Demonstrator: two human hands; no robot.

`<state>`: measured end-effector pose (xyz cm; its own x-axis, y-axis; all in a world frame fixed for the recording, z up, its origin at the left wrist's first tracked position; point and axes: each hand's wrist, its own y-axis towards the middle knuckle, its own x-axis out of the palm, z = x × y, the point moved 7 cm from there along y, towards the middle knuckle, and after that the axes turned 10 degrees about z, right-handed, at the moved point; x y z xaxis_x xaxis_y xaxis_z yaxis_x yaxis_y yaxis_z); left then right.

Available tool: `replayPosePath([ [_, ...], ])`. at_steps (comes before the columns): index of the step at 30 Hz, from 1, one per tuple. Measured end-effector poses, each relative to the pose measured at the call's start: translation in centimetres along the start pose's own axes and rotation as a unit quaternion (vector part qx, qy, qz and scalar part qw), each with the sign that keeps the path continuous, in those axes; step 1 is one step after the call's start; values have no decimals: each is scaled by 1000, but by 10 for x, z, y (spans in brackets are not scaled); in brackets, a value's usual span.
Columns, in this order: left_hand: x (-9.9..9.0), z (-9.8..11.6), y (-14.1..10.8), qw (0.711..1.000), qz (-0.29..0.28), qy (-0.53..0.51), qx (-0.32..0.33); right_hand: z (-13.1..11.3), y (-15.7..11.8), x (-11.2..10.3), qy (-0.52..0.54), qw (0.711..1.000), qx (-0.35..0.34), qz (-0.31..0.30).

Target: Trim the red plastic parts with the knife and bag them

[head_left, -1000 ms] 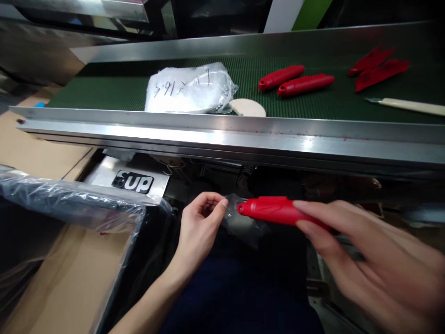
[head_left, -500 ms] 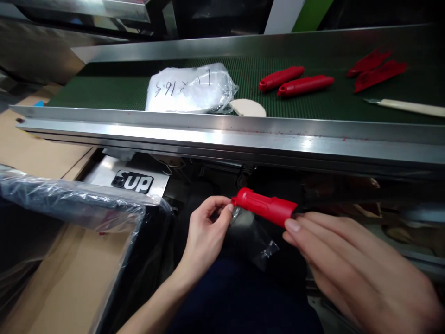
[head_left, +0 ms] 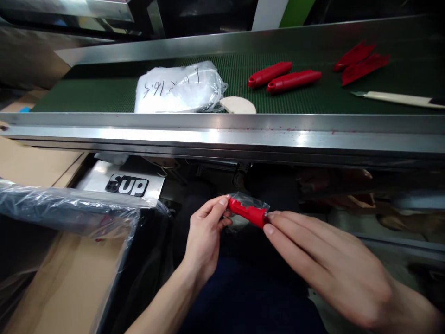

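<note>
Below the front rail of the conveyor, a red plastic tube-shaped part [head_left: 247,212] is held between both my hands. My left hand [head_left: 206,232] pinches its left end, with thumb and forefinger closed. At the right end, the fingertips and thumb of my right hand [head_left: 333,264] grip the part. A clear plastic bag [head_left: 256,201] shows behind and along the part; whether the part sits inside it, I cannot tell. Two similar red parts [head_left: 295,81] lie on the green belt, and two red pieces with ragged ends [head_left: 365,68] rest farther right.
On the green conveyor belt [head_left: 104,88] lie a stack of clear bags with handwriting [head_left: 174,88], a pale round disc [head_left: 239,105] and a pale-handled knife [head_left: 399,98]. A plastic-lined box [head_left: 132,241] stands at left, near a phone [head_left: 127,184]. The metal rail [head_left: 208,134] runs across.
The red part and my right hand have moved left and slightly lower. The clear bag, which hung below the part, now shows behind it. The camera view has shifted slightly.
</note>
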<state>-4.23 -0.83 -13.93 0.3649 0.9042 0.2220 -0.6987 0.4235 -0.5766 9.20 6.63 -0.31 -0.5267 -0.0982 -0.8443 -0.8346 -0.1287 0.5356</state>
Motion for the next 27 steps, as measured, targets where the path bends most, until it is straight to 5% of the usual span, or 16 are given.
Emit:
replayPosePath([
  [3,0,1,0,998,11,17,59,1,-6,3,28,998,21,57],
  [8,0,12,-5,972,30,103,210,0,-10,23,55,995,49,65],
  [12,-5,7,-8,945,57,141,289,6,-13,29,55,968,179,168],
  [14,-10,1,-6,938,73,147,307,17,-24,38,79,914,333,220],
  [17,-17,-4,-5,927,83,166,326,24,-55,71,197,750,580,250],
  [19,-18,-3,-8,917,87,188,342,17,-69,95,286,635,665,270],
  [21,-18,-1,-13,909,88,206,352,8,-71,110,337,583,686,276],
  [23,-18,1,-18,906,85,216,355,5,-66,110,321,628,654,273],
  [27,-24,9,-22,903,74,226,357,5,-30,80,220,866,380,239],
])
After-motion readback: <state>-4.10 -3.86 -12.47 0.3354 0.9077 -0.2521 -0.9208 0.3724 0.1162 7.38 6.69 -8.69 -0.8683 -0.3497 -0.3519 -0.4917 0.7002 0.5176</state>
